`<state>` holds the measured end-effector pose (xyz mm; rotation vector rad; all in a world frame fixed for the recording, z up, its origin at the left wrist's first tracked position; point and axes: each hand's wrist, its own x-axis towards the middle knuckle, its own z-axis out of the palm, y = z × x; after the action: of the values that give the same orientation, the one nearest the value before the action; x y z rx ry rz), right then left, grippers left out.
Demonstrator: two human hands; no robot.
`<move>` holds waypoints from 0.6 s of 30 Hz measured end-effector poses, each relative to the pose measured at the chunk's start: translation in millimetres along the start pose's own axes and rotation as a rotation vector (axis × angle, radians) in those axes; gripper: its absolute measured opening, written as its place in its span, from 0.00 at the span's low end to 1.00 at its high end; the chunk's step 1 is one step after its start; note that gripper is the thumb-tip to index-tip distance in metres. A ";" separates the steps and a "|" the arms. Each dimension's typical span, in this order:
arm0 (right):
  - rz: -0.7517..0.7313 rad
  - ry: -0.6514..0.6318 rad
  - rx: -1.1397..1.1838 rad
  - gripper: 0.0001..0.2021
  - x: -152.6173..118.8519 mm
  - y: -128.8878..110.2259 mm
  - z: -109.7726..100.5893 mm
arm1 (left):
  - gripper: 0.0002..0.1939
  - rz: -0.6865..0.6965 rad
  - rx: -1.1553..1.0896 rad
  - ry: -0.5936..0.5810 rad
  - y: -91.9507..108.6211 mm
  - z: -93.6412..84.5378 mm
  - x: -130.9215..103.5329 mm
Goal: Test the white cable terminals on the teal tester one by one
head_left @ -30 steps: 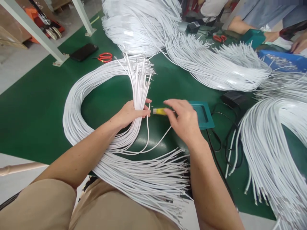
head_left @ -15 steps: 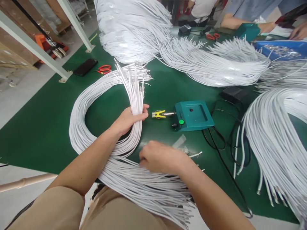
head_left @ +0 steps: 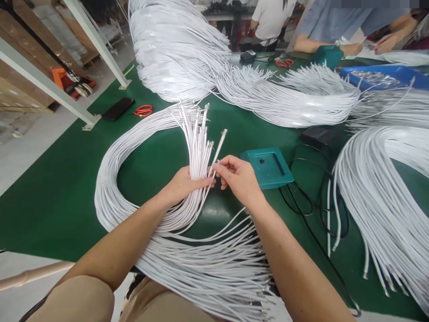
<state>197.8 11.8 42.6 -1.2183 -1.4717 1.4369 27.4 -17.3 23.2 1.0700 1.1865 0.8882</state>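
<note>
A bundle of white cables (head_left: 198, 154) stands upright in my left hand (head_left: 182, 184), which is wrapped round it, with metal tips at the top. The cables curve down and round into a loop on the green table. My right hand (head_left: 237, 176) pinches a white cable (head_left: 219, 147) just right of the bundle, fingertips close to my left thumb. More loose white cables (head_left: 208, 264) lie across the table's front edge below both hands. Right of my right hand sits a teal device (head_left: 271, 167), its left side partly hidden.
A black phone (head_left: 118, 108) and red scissors (head_left: 144, 110) lie at the left. Large cable bundles (head_left: 288, 100) fill the back and right. Black cords (head_left: 306, 219) run beside the device. A blue tray (head_left: 385, 76) and a person's hands (head_left: 390, 41) are at the back right.
My right hand has moved up from the loose cables to the bundle and now pinches a cable. My left hand still holds the bundle. The view has shifted slightly.
</note>
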 end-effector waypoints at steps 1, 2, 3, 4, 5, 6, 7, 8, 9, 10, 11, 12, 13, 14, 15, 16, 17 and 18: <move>0.003 -0.004 0.013 0.13 -0.2 0.3 0.5 | 0.17 0.002 -0.058 0.003 -0.2 -0.4 0.4; 0.005 -0.008 0.025 0.13 -0.3 0.3 1.0 | 0.16 0.003 -0.118 0.008 -0.5 -0.9 1.0; 0.009 -0.011 0.041 0.12 -0.5 0.1 1.6 | 0.16 0.004 -0.167 0.011 -0.9 -1.4 1.6; 0.015 -0.017 0.063 0.12 -0.4 0.0 2.4 | 0.17 0.005 -0.195 0.015 -1.4 -2.0 2.3; 0.023 -0.024 0.093 0.11 -0.3 0.0 3.3 | 0.17 0.008 -0.204 0.023 -2.0 -2.5 3.0; 0.029 -0.033 0.135 0.10 0.0 0.3 4.3 | 0.17 0.015 -0.196 0.032 -2.6 -2.8 3.6; 0.039 -0.044 0.183 0.10 0.4 0.8 5.3 | 0.17 0.025 -0.181 0.038 -3.3 -3.1 4.0; 0.053 -0.056 0.235 0.10 0.9 1.5 6.0 | 0.16 0.035 -0.169 0.042 -3.9 -3.2 4.3; 0.072 -0.070 0.286 0.10 1.3 2.1 6.4 | 0.16 0.043 -0.165 0.043 -4.4 -3.3 4.3; 0.094 -0.089 0.334 0.10 1.8 2.8 6.4 | 0.16 0.049 -0.171 0.039 -4.6 -3.4 4.1; 0.115 -0.110 0.378 0.10 2.3 3.3 6.2 | 0.16 0.051 -0.182 0.032 -4.6 -3.4 3.7; 0.133 -0.132 0.419 0.10 2.7 3.7 5.7 | 0.16 0.051 -0.195 0.021 -4.3 -3.4 3.2; 0.146 -0.153 0.455 0.11 3.0 4.1 5.2 | 0.16 0.049 -0.209 0.010 -3.9 -3.4 2.7; 0.154 -0.166 0.486 0.11 3.2 4.5 4.9 | 0.16 0.049 -0.222 -0.005 -3.3 -3.3 2.2; 0.157 -0.172 0.508 0.11 3.1 4.8 5.0 | 0.15 0.050 -0.232 -0.023 -2.8 -3.1 1.8; 0.156 -0.170 0.520 0.10 2.9 5.2 5.5 | 0.15 0.053 -0.237 -0.047 -2.2 -2.9 1.5; 0.148 -0.159 0.523 0.10 2.5 5.7 6.6 | 0.14 0.058 -0.240 -0.071 -1.7 -2.5 1.3; 0.130 -0.140 0.520 0.09 1.9 6.2 8.2 | 0.13 0.065 -0.240 -0.096 -1.2 -2.1 1.2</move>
<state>190.3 10.7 35.4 -0.9107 -1.0181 1.8763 25.6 -16.2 21.6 0.9489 0.9442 0.9919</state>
